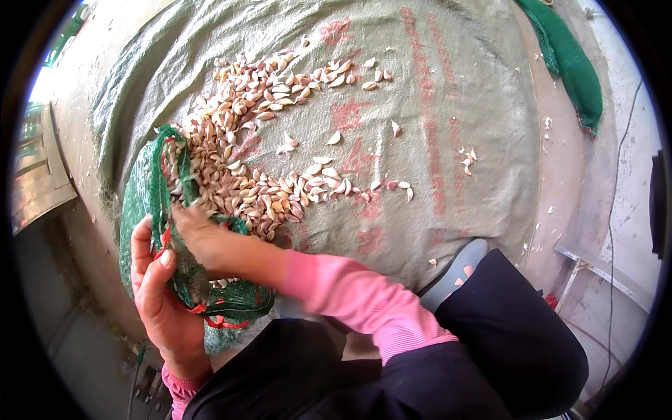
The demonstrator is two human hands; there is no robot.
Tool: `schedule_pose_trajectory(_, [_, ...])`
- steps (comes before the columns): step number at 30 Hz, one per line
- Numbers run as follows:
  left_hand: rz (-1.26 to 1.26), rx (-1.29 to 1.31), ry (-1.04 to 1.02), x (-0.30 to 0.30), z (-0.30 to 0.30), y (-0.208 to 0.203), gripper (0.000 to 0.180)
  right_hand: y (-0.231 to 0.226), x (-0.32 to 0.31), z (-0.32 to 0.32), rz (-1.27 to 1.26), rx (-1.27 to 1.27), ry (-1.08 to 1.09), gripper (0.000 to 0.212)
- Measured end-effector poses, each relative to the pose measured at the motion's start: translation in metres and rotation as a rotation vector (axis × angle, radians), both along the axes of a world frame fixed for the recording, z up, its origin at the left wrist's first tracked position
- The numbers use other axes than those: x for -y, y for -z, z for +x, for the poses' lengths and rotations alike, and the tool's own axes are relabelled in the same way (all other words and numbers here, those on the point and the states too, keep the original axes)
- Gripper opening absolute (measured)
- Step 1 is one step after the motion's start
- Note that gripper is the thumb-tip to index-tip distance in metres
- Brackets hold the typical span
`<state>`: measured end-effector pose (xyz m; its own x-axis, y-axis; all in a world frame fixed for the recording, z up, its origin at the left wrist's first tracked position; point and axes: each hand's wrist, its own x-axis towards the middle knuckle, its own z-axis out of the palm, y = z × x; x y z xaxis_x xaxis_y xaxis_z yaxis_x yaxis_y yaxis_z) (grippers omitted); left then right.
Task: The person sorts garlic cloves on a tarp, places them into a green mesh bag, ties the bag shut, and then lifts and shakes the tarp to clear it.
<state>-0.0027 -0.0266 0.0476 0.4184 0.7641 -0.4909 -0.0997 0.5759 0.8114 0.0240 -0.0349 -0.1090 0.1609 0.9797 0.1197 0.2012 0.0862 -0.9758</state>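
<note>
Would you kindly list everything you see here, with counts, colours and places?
Garlic cloves: too many to count, cream and pinkish, on the sheet
Woven sheet: one, grey-green, red print, under the cloves
Mesh bag: one, green with red cord, left of centre
Bundle: one, green, upper right
Cable: one, dark, right side
Metal bar: one, grey, lower right
Panel: one, brown, left edge
Shoe: one, grey-blue, sheet's near edge
Trousers: one pair, dark, lower edge
Sleeves: two, pink, lower left and centre
Left hand: one, bare, gripping the bag's edge
Right hand: one, bare, blurred, at the bag's mouth
</note>
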Motion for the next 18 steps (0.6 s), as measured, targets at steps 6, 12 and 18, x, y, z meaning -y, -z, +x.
schedule_pose_trajectory(6, [-0.066,-0.002,0.035,-0.009,-0.011,0.008,0.044,-0.011,0.130,0.181,0.118,0.590,0.579,0.020])
schedule_pose_trajectory(12, [-0.051,-0.009,0.143,-0.008,0.000,0.015,0.043,0.054,0.267,0.266,-0.574,1.021,1.216,0.039])
schedule_pose_trajectory(18, [0.013,-0.048,0.112,-0.011,-0.007,0.015,0.047,-0.049,0.175,0.248,-0.224,0.253,0.401,0.022])
